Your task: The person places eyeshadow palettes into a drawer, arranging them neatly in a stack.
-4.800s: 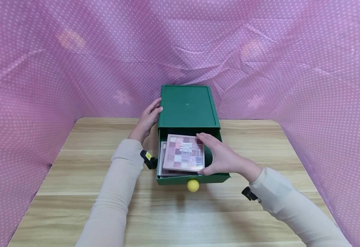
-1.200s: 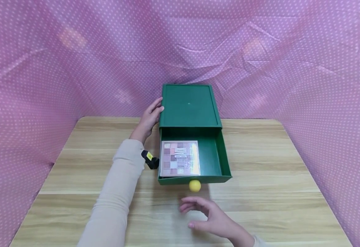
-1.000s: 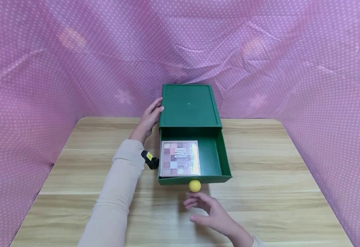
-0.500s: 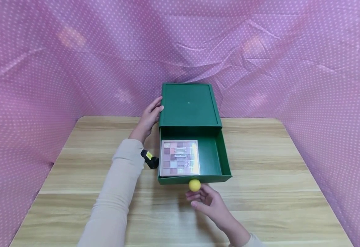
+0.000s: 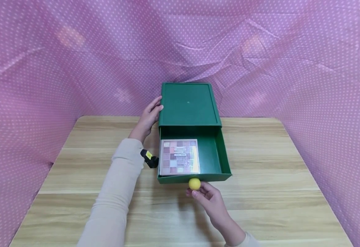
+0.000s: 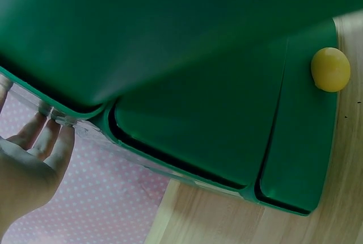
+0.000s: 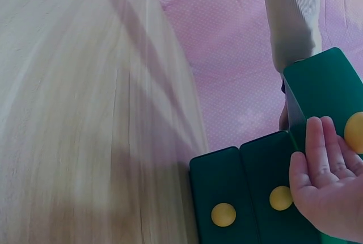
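Observation:
A green drawer cabinet (image 5: 188,104) stands at the back of the table with its top drawer (image 5: 211,157) pulled out. Inside, on the left, lies an eyeshadow palette (image 5: 180,163) with a clear lid lettered BACK. My left hand (image 5: 146,120) rests straight fingers on the cabinet's left side; the left wrist view shows those fingertips (image 6: 59,144) on its side wall. My right hand (image 5: 213,204) pinches the drawer's yellow round knob (image 5: 194,184) between thumb and index finger. In the right wrist view the other fingers (image 7: 320,150) extend beside the knob.
Two closed drawers sit below, with a bottom knob (image 7: 223,215) and a middle knob (image 7: 281,198). The wooden table (image 5: 275,192) extends around the cabinet. Pink dotted cloth (image 5: 121,61) hangs behind and at both sides.
My right hand was at the palette in the drawer, then let go and came down in front; its thumb and index have since closed on the knob. The left hand stays put.

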{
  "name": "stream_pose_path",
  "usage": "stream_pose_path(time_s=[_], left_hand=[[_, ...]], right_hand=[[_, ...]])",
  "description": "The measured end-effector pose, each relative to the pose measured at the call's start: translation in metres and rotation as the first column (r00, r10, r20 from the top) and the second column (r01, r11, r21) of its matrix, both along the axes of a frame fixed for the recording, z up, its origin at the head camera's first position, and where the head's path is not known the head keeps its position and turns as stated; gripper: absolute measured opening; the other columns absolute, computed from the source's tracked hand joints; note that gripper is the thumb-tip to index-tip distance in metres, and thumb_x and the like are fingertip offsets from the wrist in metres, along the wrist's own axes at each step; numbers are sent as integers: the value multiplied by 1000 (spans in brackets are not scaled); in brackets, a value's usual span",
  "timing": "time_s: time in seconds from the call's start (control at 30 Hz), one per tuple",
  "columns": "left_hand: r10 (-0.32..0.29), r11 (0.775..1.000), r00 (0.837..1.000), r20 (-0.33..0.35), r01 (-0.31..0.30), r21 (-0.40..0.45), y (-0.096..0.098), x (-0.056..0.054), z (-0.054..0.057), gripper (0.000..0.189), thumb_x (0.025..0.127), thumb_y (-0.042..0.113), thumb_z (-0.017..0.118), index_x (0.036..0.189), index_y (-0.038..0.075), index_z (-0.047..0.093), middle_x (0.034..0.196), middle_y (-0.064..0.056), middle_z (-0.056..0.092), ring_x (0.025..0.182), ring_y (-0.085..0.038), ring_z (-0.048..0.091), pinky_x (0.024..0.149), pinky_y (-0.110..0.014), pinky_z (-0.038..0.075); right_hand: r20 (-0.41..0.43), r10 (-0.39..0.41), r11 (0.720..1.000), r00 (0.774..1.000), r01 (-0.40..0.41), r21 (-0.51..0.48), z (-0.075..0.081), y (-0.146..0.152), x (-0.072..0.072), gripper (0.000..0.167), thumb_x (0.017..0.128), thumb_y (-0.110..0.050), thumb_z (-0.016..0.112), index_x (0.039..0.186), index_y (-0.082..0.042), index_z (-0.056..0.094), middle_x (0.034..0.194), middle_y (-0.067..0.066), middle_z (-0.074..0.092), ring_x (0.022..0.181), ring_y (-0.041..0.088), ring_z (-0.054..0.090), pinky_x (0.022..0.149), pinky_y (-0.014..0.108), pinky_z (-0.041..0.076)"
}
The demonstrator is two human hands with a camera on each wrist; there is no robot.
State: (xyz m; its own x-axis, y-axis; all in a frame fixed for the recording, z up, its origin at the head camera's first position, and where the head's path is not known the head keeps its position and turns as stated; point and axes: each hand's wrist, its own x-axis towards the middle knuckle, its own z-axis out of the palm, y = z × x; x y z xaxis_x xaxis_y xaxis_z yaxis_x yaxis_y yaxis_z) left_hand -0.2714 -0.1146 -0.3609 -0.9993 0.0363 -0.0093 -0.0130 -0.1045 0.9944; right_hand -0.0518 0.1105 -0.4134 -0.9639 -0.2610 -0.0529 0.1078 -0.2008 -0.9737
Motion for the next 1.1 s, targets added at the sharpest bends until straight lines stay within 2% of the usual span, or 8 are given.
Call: stream_pose_path(time_s=[0.13,0.4,0.7,0.93,1.1], left_hand=[[4,1000,1000,4,-4,-5,0,1,1,43,89,22,48,131,25,39,128,-1,38,97,-21,49,86,-39,38],[-9,1000,1000,11,9,-20,0,2,2,44,89,22,47,132,26,37,130,-1,36,101,-22,48,87,-38,37],[-6,999,1000,25,7,-37,-1,2,3,44,90,24,46,132,26,36,130,1,36,102,-20,48,85,-32,40],[2,1000,1000,18,-2,-22,-1,1,2,44,89,22,47,132,25,36,129,-1,37,101,-22,48,86,-36,39],[-10,1000,1000,15,10,-13,-1,1,1,45,89,22,48,132,25,37,130,0,37,100,-22,49,85,-35,40]], right_hand=[[-15,-20,1000,1000,20,-1,1,-1,0,32,82,-4,56,105,16,47,96,28,55,89,34,56,80,33,44],[-42,-48,999,998,48,3,1,-1,-2,29,82,-3,56,102,16,50,94,32,54,83,25,59,80,33,44],[-63,-59,998,996,60,22,6,-1,-9,27,82,-4,56,99,16,52,88,24,60,82,32,58,80,33,44],[-34,-88,996,995,89,7,9,-2,-19,24,82,-4,56,98,15,54,83,17,62,77,24,60,80,34,44],[-25,-86,996,996,87,28,10,0,-28,24,83,-6,56,98,13,55,83,18,62,78,25,60,80,33,44]])
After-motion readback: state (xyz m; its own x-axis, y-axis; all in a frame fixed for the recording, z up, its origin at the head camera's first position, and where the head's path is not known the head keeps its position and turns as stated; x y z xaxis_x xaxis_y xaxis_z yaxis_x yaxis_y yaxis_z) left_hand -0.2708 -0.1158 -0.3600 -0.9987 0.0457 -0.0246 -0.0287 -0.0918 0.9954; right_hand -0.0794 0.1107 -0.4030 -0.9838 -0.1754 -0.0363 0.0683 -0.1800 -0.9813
